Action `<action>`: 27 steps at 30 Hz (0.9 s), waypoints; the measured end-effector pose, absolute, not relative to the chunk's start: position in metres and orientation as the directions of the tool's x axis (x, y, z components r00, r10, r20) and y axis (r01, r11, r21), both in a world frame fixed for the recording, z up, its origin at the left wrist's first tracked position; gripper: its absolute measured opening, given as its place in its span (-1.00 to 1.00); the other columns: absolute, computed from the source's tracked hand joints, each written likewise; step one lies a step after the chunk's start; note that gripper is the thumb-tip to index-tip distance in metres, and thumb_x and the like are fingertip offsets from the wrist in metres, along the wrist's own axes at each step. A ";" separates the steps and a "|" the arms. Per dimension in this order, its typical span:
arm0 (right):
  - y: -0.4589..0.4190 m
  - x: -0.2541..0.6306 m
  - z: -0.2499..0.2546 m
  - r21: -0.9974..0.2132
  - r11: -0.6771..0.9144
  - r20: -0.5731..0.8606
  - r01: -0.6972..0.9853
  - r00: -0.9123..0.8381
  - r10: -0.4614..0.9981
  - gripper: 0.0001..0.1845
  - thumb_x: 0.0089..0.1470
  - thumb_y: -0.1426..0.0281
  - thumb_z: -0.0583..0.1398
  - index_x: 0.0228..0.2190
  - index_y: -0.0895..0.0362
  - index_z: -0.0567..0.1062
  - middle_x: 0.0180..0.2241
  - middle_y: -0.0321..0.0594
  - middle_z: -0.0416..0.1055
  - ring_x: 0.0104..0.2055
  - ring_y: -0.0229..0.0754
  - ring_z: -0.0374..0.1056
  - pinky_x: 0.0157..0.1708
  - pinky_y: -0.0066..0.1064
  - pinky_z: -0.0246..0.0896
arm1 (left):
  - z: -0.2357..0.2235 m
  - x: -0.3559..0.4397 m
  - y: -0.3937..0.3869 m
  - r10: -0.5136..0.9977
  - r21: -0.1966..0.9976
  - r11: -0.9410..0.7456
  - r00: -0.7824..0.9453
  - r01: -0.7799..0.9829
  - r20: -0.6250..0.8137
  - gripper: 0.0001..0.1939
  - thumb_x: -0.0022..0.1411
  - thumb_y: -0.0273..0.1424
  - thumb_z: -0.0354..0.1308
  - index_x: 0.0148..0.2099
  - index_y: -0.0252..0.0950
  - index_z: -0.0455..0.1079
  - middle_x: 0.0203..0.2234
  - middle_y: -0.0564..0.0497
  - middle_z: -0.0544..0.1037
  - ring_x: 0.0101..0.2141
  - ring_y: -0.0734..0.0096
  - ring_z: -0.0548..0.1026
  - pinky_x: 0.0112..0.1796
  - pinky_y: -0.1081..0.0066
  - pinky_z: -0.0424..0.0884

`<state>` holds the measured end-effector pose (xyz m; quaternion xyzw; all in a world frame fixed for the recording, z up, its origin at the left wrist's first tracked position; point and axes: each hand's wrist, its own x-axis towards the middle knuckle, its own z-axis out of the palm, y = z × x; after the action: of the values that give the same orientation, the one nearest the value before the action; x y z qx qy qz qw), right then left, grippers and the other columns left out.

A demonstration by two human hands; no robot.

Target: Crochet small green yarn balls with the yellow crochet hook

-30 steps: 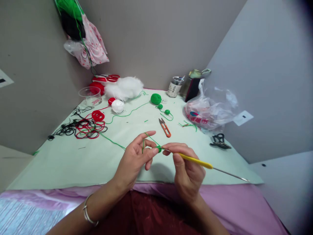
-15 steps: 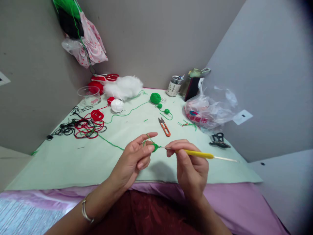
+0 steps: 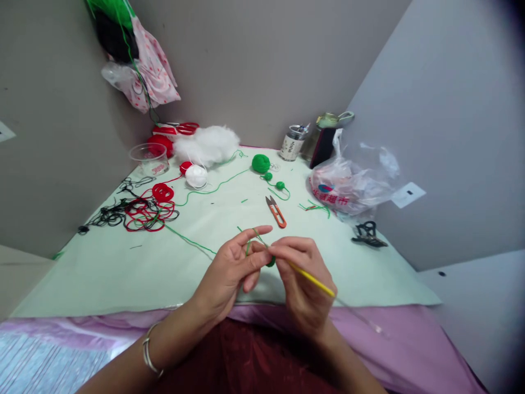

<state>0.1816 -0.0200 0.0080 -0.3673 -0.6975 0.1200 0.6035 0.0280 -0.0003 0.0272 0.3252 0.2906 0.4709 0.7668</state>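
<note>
My left hand [image 3: 235, 268] pinches a small green crochet piece [image 3: 270, 261] between thumb and fingers. Green yarn [image 3: 192, 242] runs from the table up over its raised index finger. In my right hand [image 3: 305, 282] is a crochet hook with a yellow handle [image 3: 314, 280], held like a pen. The hook's front tip is at the crochet piece, hidden by the fingers, and its thin rear end slants down to the right. Both hands nearly touch above the table's front edge.
Orange thread snips [image 3: 277, 212] lie beyond the hands. Farther back are a green yarn ball [image 3: 261, 163], a white yarn ball [image 3: 196, 177] and white stuffing [image 3: 209, 145]. Tangled red and black yarn [image 3: 143, 210] lies left. A plastic bag [image 3: 353, 178] and a black claw clip [image 3: 369, 235] are right.
My right hand has moved left against the left hand, and the hook has tilted, its rear end swinging down. My left hand has shifted slightly right with the crochet piece.
</note>
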 end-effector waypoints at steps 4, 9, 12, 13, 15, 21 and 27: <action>-0.018 0.184 0.005 -0.762 0.622 0.642 0.179 0.083 0.762 -0.70 0.34 0.54 0.20 -0.08 -0.03 0.66 -0.26 -0.25 0.50 -0.21 -0.20 0.45 -0.23 -0.34 0.39 | 0.031 0.026 0.002 0.920 0.762 0.343 0.361 -0.549 -0.154 -0.40 0.11 -0.41 0.55 0.18 -0.33 0.50 -0.48 0.20 0.47 -0.70 0.87 0.12 -0.65 0.66 -0.04; -0.015 0.184 0.008 -0.791 0.608 0.611 0.067 0.130 0.781 -0.74 0.35 0.51 0.21 -0.13 -0.04 0.67 -0.29 -0.27 0.50 -0.28 -0.22 0.44 -0.28 -0.34 0.37 | 0.032 0.024 0.001 0.918 0.806 0.328 0.367 -0.492 -0.150 -0.39 0.09 -0.41 0.56 0.18 -0.28 0.52 -0.44 0.18 0.49 -0.71 0.85 0.12 -0.69 0.62 -0.10; -0.015 0.185 0.010 -0.794 0.603 0.608 0.079 0.079 0.790 -0.76 0.34 0.51 0.21 -0.15 -0.02 0.66 -0.28 -0.24 0.53 -0.24 -0.18 0.47 -0.29 -0.33 0.40 | 0.031 0.023 0.000 0.925 0.834 0.309 0.350 -0.457 -0.150 -0.32 0.05 -0.43 0.57 0.22 -0.26 0.51 -0.43 0.17 0.49 -0.70 0.81 0.15 -0.70 0.61 -0.07; -0.015 0.185 0.010 -0.787 0.606 0.614 0.112 0.053 0.787 -0.75 0.34 0.52 0.21 -0.14 -0.02 0.66 -0.28 -0.24 0.54 -0.23 -0.16 0.47 -0.29 -0.33 0.41 | 0.030 0.023 0.000 0.929 0.845 0.297 0.340 -0.444 -0.148 -0.26 0.04 -0.44 0.57 0.27 -0.24 0.48 -0.42 0.17 0.50 -0.69 0.80 0.17 -0.69 0.60 -0.04; -0.017 0.184 0.005 -0.714 0.645 0.672 0.270 0.008 0.741 -0.69 0.32 0.57 0.21 -0.08 -0.03 0.66 -0.26 -0.22 0.54 -0.22 -0.15 0.48 -0.27 -0.31 0.44 | 0.027 0.024 0.000 0.940 0.867 0.263 0.316 -0.424 -0.131 -0.16 0.05 -0.46 0.57 0.36 -0.19 0.40 -0.40 0.17 0.50 -0.67 0.77 0.19 -0.67 0.60 0.01; -0.016 0.181 -0.005 -0.512 0.714 0.813 0.477 -0.001 0.583 -0.51 0.25 0.66 0.24 0.06 -0.07 0.63 -0.14 -0.18 0.53 -0.14 -0.15 0.50 -0.18 -0.30 0.46 | 0.026 0.025 -0.001 0.912 0.754 0.360 0.378 -0.550 -0.159 -0.38 0.21 -0.37 0.48 0.29 -0.25 0.47 -0.47 0.20 0.39 -0.67 0.79 0.08 -0.63 0.62 0.02; -0.005 0.191 0.011 -0.832 0.549 0.537 -0.078 0.136 0.833 -0.81 0.35 0.41 0.21 -0.23 0.04 0.66 -0.35 -0.24 0.50 -0.40 -0.22 0.41 -0.36 -0.32 0.38 | 0.031 0.021 0.003 0.923 0.725 0.346 0.353 -0.596 -0.151 -0.59 0.16 -0.46 0.48 0.09 -0.28 0.64 -0.40 0.13 0.42 -0.64 0.81 0.08 -0.61 0.62 0.06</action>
<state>0.1914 -0.0049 0.0113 -0.3342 -0.5643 0.3370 0.6754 0.0212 0.0035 0.0310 0.2892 0.2835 0.4932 0.7699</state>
